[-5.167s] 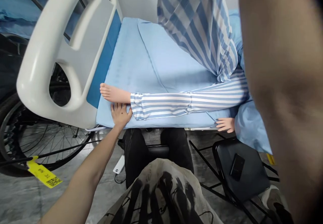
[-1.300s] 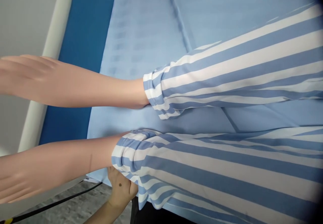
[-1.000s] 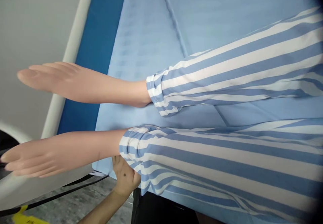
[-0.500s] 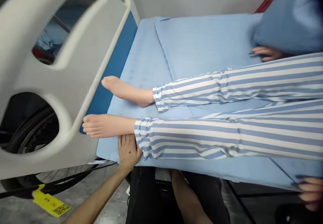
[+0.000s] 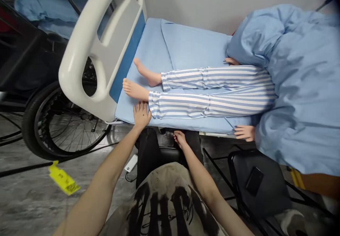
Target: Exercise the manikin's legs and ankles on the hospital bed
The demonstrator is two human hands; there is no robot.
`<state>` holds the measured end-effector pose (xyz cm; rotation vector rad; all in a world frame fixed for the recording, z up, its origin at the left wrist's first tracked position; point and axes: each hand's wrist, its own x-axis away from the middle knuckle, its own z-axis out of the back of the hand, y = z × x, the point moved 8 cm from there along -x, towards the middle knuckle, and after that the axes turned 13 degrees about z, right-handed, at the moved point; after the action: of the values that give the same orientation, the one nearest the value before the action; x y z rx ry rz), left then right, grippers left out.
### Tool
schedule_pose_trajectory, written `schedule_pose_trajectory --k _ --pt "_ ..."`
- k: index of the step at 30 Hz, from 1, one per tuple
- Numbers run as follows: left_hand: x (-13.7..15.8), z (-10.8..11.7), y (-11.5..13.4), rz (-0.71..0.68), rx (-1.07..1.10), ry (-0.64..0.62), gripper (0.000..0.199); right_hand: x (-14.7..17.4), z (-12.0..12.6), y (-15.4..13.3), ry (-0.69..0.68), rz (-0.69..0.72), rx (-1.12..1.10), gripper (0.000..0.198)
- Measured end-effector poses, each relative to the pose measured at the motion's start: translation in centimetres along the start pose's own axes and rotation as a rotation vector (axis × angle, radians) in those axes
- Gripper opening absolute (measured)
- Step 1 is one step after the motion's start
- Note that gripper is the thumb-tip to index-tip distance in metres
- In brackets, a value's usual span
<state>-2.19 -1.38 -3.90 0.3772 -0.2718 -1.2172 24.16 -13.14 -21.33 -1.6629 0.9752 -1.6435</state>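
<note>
My left hand (image 5: pixel 142 115) lies flat at the near edge of the light blue bed sheet (image 5: pixel 183 44), fingers slightly apart. Its fingertips are just below the near bare foot (image 5: pixel 136 90), with the thumb by the trouser cuff. That smooth, doll-like foot and the far foot (image 5: pixel 147 73) belong to a figure on its back in blue-and-white striped trousers (image 5: pixel 183 104). My right hand (image 5: pixel 180 139) rests over my dark-trousered thigh, its fingers curled closed with nothing visible in them. A bunched blue quilt (image 5: pixel 305 80) hides the figure's upper body.
Two hands show below the quilt, a far hand (image 5: pixel 232 61) and a near hand (image 5: pixel 244 133); whose, I cannot tell. The footboard (image 5: pixel 79 59) stands left, beside a wheelchair wheel (image 5: pixel 61 122) and yellow tag (image 5: pixel 63 181). A black chair (image 5: pixel 262 183) holds a phone (image 5: pixel 254 181).
The view has pulled back, showing more quilt, the chair and my torso. My left hand stays by the near foot. My right hand, earlier hidden under the bed edge, now shows over my thigh.
</note>
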Motion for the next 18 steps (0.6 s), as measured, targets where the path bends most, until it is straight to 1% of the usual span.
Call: schedule_pose_trajectory --k 3,5,7,9,12,14,16,18 --pt "0.9 0.8 0.0 -0.004 0.028 -0.029 0.056 2.0 0.7 -1.7 -0.055 0.045 -0.062 0.027" --pt "0.8 2.4 -0.9 0.047 0.067 -0.004 0.053 3.4 1.0 -2.5 -0.080 0.071 -0.100 0.031" --pt "0.4 5.3 -2.6 0.135 0.120 0.075 0.048 4.4 1.4 -3.1 -0.086 0.092 -0.141 0.037" --pt "-0.1 8.8 -4.5 0.223 0.175 0.188 0.041 5.1 2.1 -3.7 -0.078 0.109 -0.176 0.041" --pt "-0.5 13.8 -6.0 0.296 0.243 0.325 0.030 5.6 3.8 -4.8 -0.044 0.149 -0.212 0.041" --pt "-0.6 16.2 -5.9 0.301 0.261 0.371 0.019 5.9 5.2 -5.6 -0.014 0.188 -0.237 0.040" --pt "-0.5 18.1 -5.4 0.290 0.262 0.397 0.012 6.4 6.6 -6.1 0.015 0.222 -0.267 0.039" --pt "-0.2 20.0 -4.8 0.253 0.283 0.426 0.016 6.9 7.7 -6.4 0.036 0.250 -0.296 0.040"
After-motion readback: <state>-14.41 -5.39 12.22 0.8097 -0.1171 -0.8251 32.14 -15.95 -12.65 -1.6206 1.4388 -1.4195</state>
